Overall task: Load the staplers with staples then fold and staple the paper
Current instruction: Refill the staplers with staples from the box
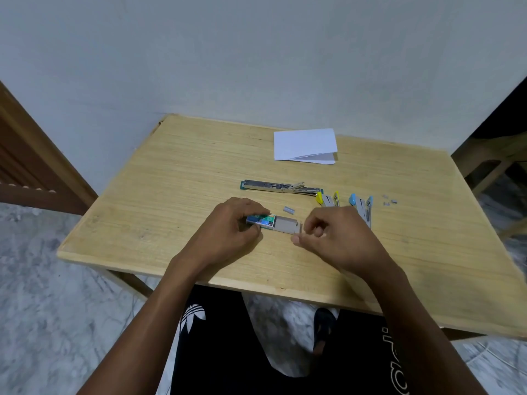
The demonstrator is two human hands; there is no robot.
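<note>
A small staple box (263, 219) lies on the wooden table (171, 195), its grey inner tray (286, 225) slid out to the right. My left hand (228, 226) grips the box's printed sleeve. My right hand (333, 235) has its fingers curled at the tray's right end; I cannot see what they pinch. A short strip of staples (290, 210) lies just behind the box. A large green stapler (281, 187) lies opened flat farther back. A yellow mini stapler (328, 198) and a blue one (362, 205) lie open to the right. Folded white paper (304, 144) sits at the back.
A few loose staple bits (389, 201) lie right of the blue stapler. A brown wooden door frame (34, 155) stands at the left, a wooden stool (490, 166) at the right. My legs are under the table's near edge.
</note>
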